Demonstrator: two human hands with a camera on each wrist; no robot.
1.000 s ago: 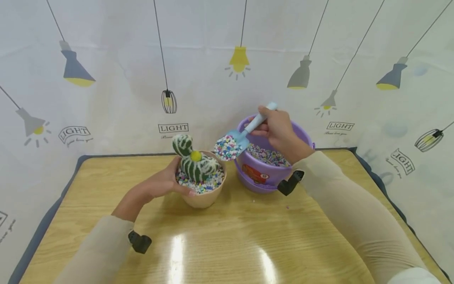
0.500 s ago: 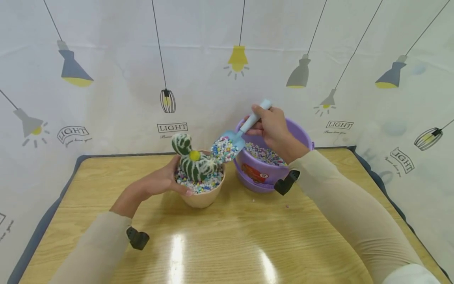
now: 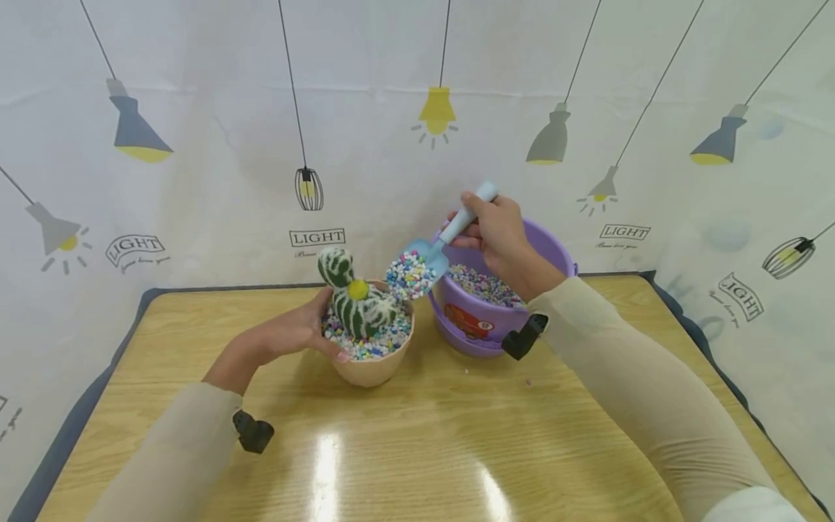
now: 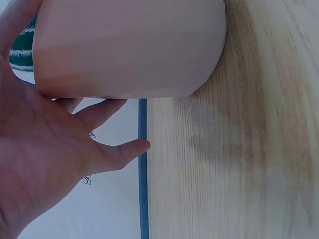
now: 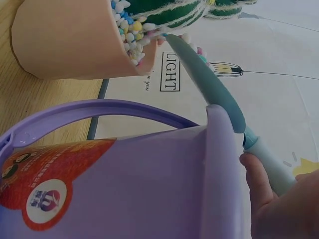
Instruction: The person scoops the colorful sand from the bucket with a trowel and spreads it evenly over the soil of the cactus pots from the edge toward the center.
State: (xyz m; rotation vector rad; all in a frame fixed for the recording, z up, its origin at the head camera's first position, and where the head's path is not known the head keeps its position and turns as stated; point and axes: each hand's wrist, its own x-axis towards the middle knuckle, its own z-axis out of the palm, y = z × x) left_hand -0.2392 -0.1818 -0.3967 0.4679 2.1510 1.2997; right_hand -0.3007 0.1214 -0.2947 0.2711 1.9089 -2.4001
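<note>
My left hand (image 3: 293,335) grips the side of a peach-coloured plant pot (image 3: 372,371), its thumb at the rim; in the left wrist view the little finger stands off the pot. A green-and-white cactus (image 3: 359,315) with a yellow flower stands in it among multicoloured pebbles (image 3: 381,346). My right hand (image 3: 504,235) holds a light-blue trowel (image 3: 464,216) by the handle. Its blade, heaped with pebbles (image 3: 409,275), reaches the pot's right rim beside the cactus. In the right wrist view, the trowel (image 5: 209,82) passes over the bucket rim, its tip close to the pebbles in the pot.
A purple bucket (image 3: 505,312) partly filled with pebbles stands right of the pot, under my right hand. Its handle (image 5: 119,107) hangs down on the pot's side. Two stray pebbles (image 3: 528,382) lie on the wooden table (image 3: 404,449). A lamp-printed cloth (image 3: 365,145) hangs behind.
My right hand has moved the loaded trowel left and slightly down, from over the bucket's edge to the pot's rim. My left hand keeps hold of the pot, which has hardly moved.
</note>
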